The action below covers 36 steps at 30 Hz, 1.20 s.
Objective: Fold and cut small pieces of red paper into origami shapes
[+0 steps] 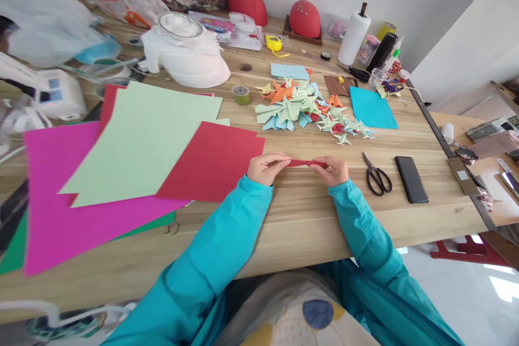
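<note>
From my remote seat, through the head camera, I see both hands meeting over the wooden table [300, 238], thumbs and fingers pinched around one narrow piece of folded red paper [300, 163]. The left hand [264, 167] grips its left end and the right hand [333, 171] its right end, so the piece spans the gap between them; I cannot make out its exact folds.

Just left of the left hand I have a red sheet [214, 159], lying partly over pale green sheets [150, 130]. Those overlap a large magenta sheet [81, 227], farther left and nearer the table's edge.

Beyond both hands sits a heap of folded paper shapes [290, 108], many of them star-like, in pale green, orange and blue. A bright blue sheet [373, 108] lies beyond and to the right of the right hand. Near that hand, on its right, I find black-handled scissors [378, 177], with a dark phone [411, 179] just past them.
</note>
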Tool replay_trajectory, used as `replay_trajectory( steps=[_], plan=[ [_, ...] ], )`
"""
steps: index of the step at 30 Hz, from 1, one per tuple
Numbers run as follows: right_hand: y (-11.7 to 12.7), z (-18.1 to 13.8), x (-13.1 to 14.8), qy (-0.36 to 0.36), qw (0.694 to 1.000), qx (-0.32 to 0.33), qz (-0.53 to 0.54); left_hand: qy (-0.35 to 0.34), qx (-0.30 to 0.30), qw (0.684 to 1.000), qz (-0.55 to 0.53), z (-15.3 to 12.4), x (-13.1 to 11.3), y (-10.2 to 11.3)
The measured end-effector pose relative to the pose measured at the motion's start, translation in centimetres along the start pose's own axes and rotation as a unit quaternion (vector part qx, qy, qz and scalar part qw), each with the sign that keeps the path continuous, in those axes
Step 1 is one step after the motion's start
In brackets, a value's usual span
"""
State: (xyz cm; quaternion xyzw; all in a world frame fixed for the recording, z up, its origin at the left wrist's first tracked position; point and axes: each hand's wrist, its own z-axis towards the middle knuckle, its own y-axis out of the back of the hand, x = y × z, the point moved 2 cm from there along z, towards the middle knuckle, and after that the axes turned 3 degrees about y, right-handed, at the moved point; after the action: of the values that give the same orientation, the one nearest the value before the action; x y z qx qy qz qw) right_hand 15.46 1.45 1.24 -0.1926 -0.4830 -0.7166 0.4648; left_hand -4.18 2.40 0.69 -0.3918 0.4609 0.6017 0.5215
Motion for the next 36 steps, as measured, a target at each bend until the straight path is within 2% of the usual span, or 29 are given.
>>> replay_trajectory(
  steps=[3,6,9,12,16,23,30,36],
  plan=[
    [0.1,0.0,0.0,0.005,1.000,0.020,-0.009,-0.040,-0.010,0.999,0.030,0.0,-0.4,0.2],
    [-0.2,0.0,0.2,0.050,0.997,0.037,-0.050,-0.148,-0.013,0.982,0.120,-0.1,-1.0,0.0],
    [-0.8,-0.2,0.4,0.089,0.992,0.057,-0.073,-0.238,0.032,0.948,0.208,-0.3,-1.0,-0.7],
    [-1.3,-0.4,0.6,0.097,0.989,0.080,-0.072,-0.276,0.070,0.931,0.228,-0.5,-0.4,-1.4],
    [-1.4,-0.4,0.9,0.092,0.989,0.099,-0.054,-0.256,0.076,0.951,0.159,-0.5,0.0,-1.5],
    [-1.1,-0.2,0.9,0.093,0.988,0.113,-0.043,-0.199,0.083,0.975,0.062,-0.5,-1.1,-1.2],
    [-1.3,-0.2,0.6,0.110,0.983,0.136,-0.052,-0.184,0.117,0.973,0.076,-0.4,-0.4,-1.2],
    [-1.5,-0.4,0.5,0.087,0.984,0.140,-0.060,-0.188,0.120,0.970,0.091,-0.5,-0.5,-1.3]
  ],
)
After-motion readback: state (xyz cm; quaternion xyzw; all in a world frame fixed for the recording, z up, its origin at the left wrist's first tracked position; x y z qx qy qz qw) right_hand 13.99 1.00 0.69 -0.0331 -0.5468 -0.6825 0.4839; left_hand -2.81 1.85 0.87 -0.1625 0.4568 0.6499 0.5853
